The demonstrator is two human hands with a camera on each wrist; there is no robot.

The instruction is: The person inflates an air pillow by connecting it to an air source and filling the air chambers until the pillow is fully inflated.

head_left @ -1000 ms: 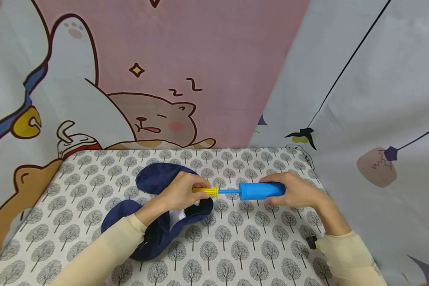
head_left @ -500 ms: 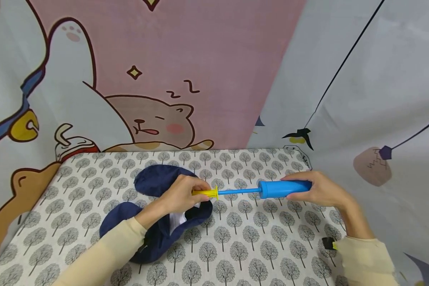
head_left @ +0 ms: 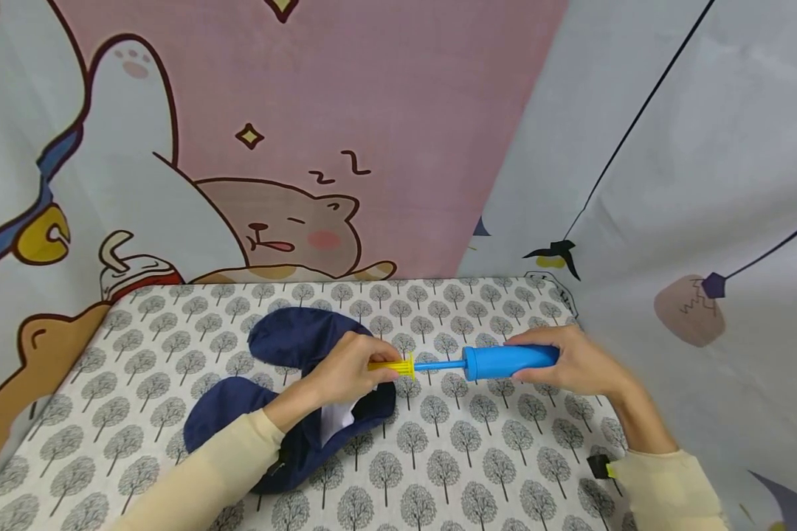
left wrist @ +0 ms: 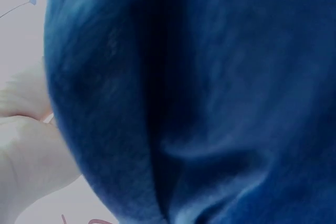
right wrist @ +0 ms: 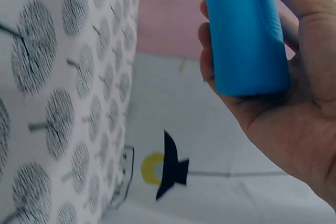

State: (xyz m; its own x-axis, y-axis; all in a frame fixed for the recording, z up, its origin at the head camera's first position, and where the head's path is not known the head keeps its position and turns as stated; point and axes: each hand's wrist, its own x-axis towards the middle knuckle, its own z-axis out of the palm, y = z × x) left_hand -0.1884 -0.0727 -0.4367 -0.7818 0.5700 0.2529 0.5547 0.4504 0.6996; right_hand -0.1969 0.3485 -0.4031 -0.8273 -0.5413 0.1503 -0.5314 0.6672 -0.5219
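A blue hand pump [head_left: 511,362] is held level between both hands, a thin blue rod joining its barrel to a ribbed yellow end piece [head_left: 404,366]. My left hand [head_left: 352,372] pinches that yellow piece with thumb and fingers, over a navy U-shaped neck pillow [head_left: 291,335]. White lining shows at the pillow's opening beneath this hand. My right hand [head_left: 574,361] is wrapped round the barrel, also in the right wrist view, where the blue barrel [right wrist: 247,40] lies against the palm. Navy fabric [left wrist: 236,77] fills most of the left wrist view and hides the left fingers.
The table [head_left: 438,479] has a tree-patterned cloth. Behind it hangs a pink and white cartoon curtain [head_left: 405,133], with a pale curtain [head_left: 724,184] along the right. A small black and yellow piece [head_left: 599,466] sits by the right sleeve.
My right hand first drew the barrel to the right, lengthening the visible rod, then pushed it partway back left. My left hand kept its hold on the yellow piece and shifted slightly right.
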